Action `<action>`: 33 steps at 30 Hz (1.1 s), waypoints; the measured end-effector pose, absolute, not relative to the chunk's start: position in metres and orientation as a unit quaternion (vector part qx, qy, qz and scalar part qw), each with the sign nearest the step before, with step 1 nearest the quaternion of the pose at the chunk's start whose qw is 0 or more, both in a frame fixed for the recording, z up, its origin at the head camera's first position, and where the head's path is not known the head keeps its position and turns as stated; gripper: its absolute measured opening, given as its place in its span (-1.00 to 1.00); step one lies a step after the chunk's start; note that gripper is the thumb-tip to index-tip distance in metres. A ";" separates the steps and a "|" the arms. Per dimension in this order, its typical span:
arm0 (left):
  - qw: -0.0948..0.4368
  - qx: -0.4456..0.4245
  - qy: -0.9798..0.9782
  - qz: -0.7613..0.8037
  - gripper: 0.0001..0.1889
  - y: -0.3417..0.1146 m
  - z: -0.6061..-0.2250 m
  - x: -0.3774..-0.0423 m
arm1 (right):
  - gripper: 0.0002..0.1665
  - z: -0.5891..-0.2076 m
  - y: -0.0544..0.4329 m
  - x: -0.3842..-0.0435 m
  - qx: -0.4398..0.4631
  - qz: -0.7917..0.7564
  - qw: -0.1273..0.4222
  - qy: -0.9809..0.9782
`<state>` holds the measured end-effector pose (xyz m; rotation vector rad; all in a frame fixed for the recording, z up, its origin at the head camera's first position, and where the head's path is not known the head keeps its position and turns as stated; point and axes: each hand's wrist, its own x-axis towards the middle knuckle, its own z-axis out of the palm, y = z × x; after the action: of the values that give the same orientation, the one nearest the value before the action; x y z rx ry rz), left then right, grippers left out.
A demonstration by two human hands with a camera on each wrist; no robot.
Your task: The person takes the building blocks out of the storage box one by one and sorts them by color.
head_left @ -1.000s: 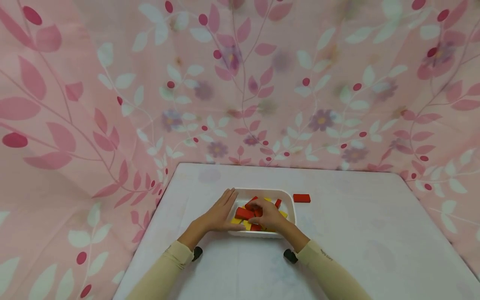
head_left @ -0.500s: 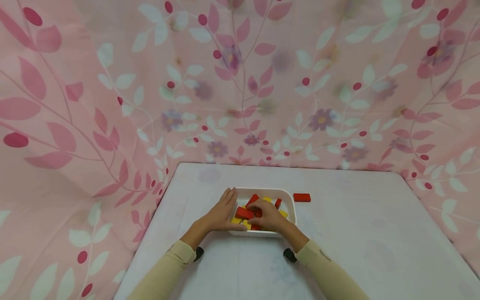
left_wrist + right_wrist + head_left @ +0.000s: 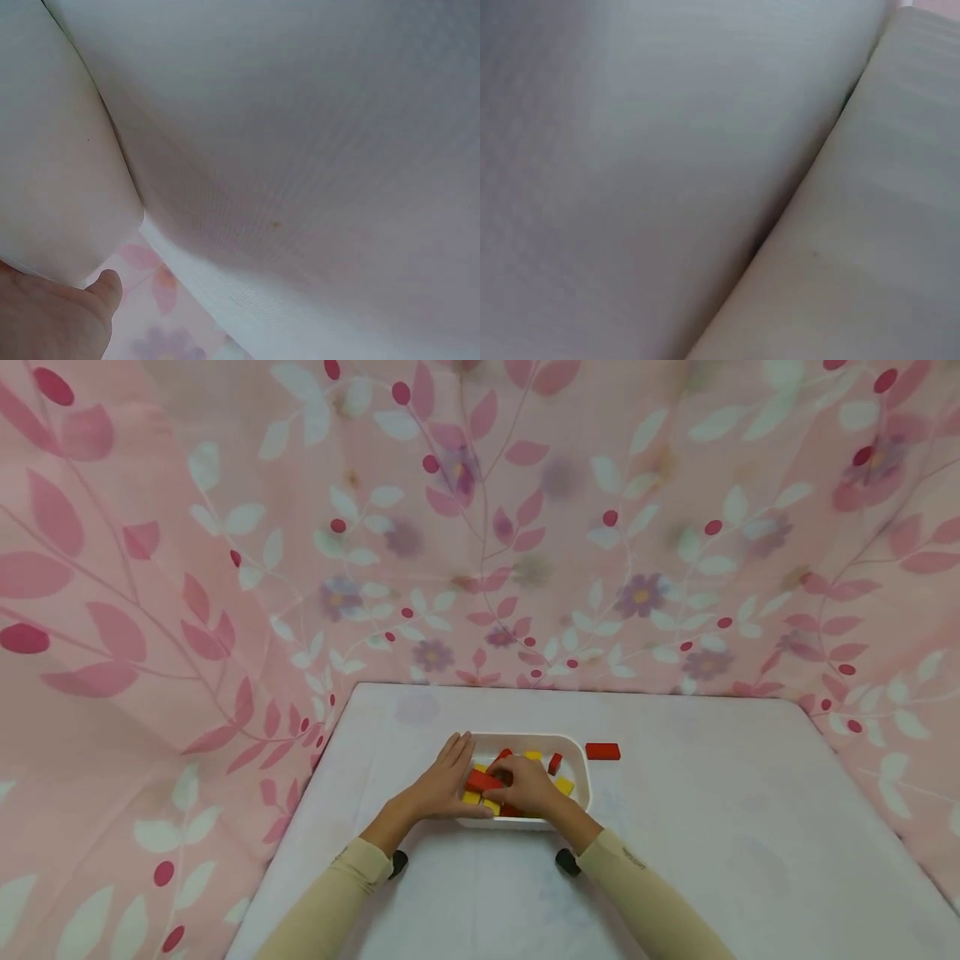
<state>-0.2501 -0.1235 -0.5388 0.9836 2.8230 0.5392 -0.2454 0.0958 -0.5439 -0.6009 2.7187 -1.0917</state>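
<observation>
Both hands at a white tray (image 3: 517, 823) of red and yellow blocks (image 3: 564, 786).
Touching the tray's left end with the left hand (image 3: 441, 788), fingers straight, thumb spread away along the near side; down among the blocks with the right hand (image 3: 531, 787), fingers curled beside a red block (image 3: 482, 780), cannot tell whether pinching it; on the pale surface (image 3: 720, 793), just right of the tray, one loose red block (image 3: 603, 752).

Long pale beige sleeves, left sleeve (image 3: 322, 902) and right sleeve (image 3: 660, 910), both ending at the wrist. Dark print (image 3: 633, 858) near the right cuff, probably lettering, too small to read. Small black rounded piece at left wrist (image 3: 398, 863), matching black piece at right wrist (image 3: 567, 862). Left hand (image 3: 444, 787), right hand (image 3: 527, 787) bare.
</observation>
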 end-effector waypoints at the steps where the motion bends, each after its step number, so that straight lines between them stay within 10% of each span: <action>1: 0.052 0.322 0.928 0.181 0.35 -0.124 -0.539 -0.251 | -0.53 -0.543 0.096 -0.245 -0.201 -0.367 0.077 0.905; 33: 0.057 0.309 0.927 0.206 0.37 -0.125 -0.538 -0.248 | -0.51 -0.541 0.100 -0.236 -0.238 -0.398 -0.020 0.886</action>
<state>-0.2476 -0.1245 -0.5377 0.9380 2.8106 0.6234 -0.2360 0.0998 -0.5409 -0.7581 2.8189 -1.2670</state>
